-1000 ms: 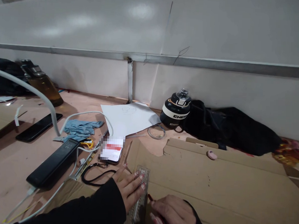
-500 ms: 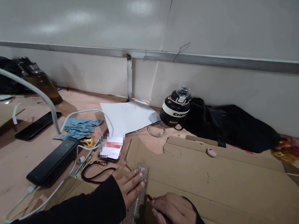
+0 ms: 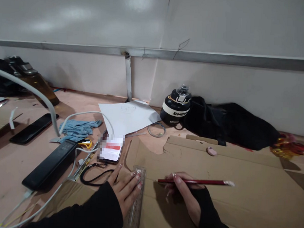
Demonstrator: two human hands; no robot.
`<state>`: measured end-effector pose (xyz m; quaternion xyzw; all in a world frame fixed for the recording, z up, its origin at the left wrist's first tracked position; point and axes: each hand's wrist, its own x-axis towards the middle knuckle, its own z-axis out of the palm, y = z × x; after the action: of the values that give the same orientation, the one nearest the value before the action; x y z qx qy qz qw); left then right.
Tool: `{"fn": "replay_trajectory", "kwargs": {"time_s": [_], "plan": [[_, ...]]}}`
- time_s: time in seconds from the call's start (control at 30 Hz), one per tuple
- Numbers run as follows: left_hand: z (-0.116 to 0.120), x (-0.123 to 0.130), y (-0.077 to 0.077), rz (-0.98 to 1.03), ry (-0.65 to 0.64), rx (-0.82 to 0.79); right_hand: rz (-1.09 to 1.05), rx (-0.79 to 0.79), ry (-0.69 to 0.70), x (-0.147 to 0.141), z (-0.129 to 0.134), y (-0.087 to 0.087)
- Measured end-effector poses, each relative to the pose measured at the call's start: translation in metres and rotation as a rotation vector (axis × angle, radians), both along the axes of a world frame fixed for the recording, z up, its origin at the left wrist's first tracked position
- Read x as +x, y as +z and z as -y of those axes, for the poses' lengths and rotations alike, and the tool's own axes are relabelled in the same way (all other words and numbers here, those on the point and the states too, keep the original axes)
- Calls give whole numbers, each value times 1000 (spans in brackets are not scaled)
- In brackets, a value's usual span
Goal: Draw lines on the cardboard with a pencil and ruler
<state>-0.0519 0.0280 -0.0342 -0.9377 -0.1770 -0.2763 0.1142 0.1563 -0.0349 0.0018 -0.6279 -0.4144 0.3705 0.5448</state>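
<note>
My left hand (image 3: 125,190) lies flat with fingers stretched over a clear plastic ruler (image 3: 137,208), pressing it on the brown cardboard (image 3: 239,200). To its right, my right hand (image 3: 185,190) grips a dark red pencil (image 3: 204,181) between thumb and fingers. The pencil lies nearly level, its tip pointing left toward the ruler and its pale end to the right. Whether the tip touches the cardboard I cannot tell. A small pink eraser (image 3: 211,151) rests on the cardboard farther back.
Left of the ruler lie a lit phone (image 3: 111,152), a black cord loop (image 3: 87,178), a black power bank (image 3: 49,164) with white cables, a blue glove (image 3: 78,129) and a dark phone (image 3: 34,128). Behind stand white paper (image 3: 131,118), a black bottle (image 3: 175,110) and black cloth (image 3: 238,123).
My right hand has lifted from beside the ruler, moved up and turned, so the pencil now lies level across it. My left hand stays on the ruler. The view has shifted slightly.
</note>
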Motion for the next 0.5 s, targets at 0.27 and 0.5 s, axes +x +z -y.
{"fn": "replay_trajectory", "kwargs": {"time_s": [0.27,0.5], "plan": [[7,0,-8,62,38,-22,-343,-125,-27,9,-12,7],[8,-1,-6,56,48,-30,-242,-65,-60,4,-12,12]]}}
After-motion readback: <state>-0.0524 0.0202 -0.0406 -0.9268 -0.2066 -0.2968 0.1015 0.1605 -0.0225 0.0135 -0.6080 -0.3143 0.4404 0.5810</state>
